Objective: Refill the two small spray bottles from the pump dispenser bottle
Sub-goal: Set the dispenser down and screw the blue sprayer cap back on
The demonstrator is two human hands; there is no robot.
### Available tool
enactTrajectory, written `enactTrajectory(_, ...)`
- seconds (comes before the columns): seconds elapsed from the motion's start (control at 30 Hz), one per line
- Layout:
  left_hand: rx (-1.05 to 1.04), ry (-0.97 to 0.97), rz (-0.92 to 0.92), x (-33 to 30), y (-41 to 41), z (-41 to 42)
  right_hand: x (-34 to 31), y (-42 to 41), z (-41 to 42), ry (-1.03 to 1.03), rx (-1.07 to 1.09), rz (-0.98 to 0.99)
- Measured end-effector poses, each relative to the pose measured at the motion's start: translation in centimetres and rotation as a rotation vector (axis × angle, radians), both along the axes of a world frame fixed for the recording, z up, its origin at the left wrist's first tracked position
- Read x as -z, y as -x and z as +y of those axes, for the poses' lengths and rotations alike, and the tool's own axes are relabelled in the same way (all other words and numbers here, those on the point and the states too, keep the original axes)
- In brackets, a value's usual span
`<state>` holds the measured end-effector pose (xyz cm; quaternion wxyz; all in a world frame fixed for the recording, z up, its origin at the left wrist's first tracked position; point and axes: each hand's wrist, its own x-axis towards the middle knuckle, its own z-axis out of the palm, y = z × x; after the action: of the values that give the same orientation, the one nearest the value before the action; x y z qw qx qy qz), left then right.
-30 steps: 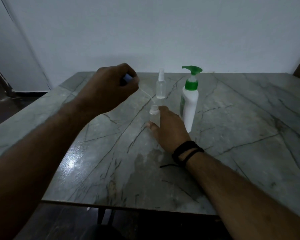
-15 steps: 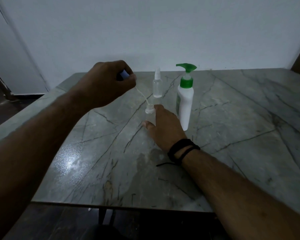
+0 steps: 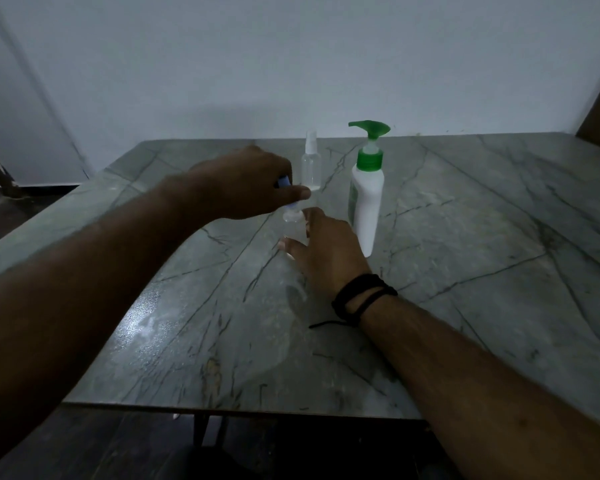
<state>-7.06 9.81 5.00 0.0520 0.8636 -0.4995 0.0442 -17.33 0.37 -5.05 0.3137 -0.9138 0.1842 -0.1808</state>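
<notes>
The left hand [image 3: 246,183] has lowered the sprayer [image 3: 286,192] onto the near bottle's [image 3: 293,225] neck, pinching it. The right hand [image 3: 326,247] grasps that bottle on the table [image 3: 482,237], just left of the pump bottle [image 3: 366,199]; the second bottle [image 3: 310,164] stands behind.

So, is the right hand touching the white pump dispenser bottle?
Apart. In the head view, a strip of table shows between the right hand, which holds the near small spray bottle, and the white pump dispenser bottle.
</notes>
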Motion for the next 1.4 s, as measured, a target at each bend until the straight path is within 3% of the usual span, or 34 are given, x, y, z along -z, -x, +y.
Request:
enactTrajectory(0.23,-0.009,-0.178,-0.095,0.0,0.3,-1.8,-0.1,-0.2,-0.1,0.010,0.020,0.020)
enactTrajectory(0.4,0.146,-0.262,0.148,-1.5,0.5,-1.1,0.0,0.0,0.0,0.037,0.004,0.006)
enactTrajectory(0.57,-0.006,-0.182,-0.007,-1.2,0.5,-0.6,-0.2,0.1,0.0,0.042,-0.005,0.025)
enactTrajectory(0.77,0.119,-0.218,0.204,-1.4,1.1,-0.2,-0.1,0.0,0.1,0.055,0.007,0.031)
enactTrajectory(0.9,-0.018,-0.185,0.097,-1.3,0.7,-0.3,-0.3,0.3,0.1,0.023,0.002,0.024)
enactTrajectory(1.1,0.141,-0.177,0.170,-1.1,1.1,0.1,-0.1,0.1,0.0,0.009,-0.008,0.007)
enactTrajectory(1.23,0.031,-0.197,-0.007,-0.9,0.6,-0.3,-0.2,0.3,0.0,-0.012,-0.003,0.001)
enactTrajectory(1.4,0.141,-0.183,0.142,-1.2,0.2,0.1,-0.2,0.3,-0.1,-0.006,-0.024,0.020)
